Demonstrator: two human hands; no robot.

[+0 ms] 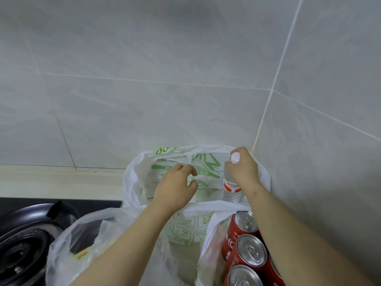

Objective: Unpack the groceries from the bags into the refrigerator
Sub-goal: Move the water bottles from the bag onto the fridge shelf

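Far right in bag [132, 182]: bottle [231, 186] upright, long axis vertical, right hand [243, 168] gripping neck under cap. Left hand [175, 186] just left of bottle, fingers loosely curled, holding nothing. Lift straight up likely next.

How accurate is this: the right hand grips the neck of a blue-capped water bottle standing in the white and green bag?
Wrong on the cap: it is white, not blue. The head view shows the right hand gripping the neck of a white-capped water bottle standing in the white and green bag.
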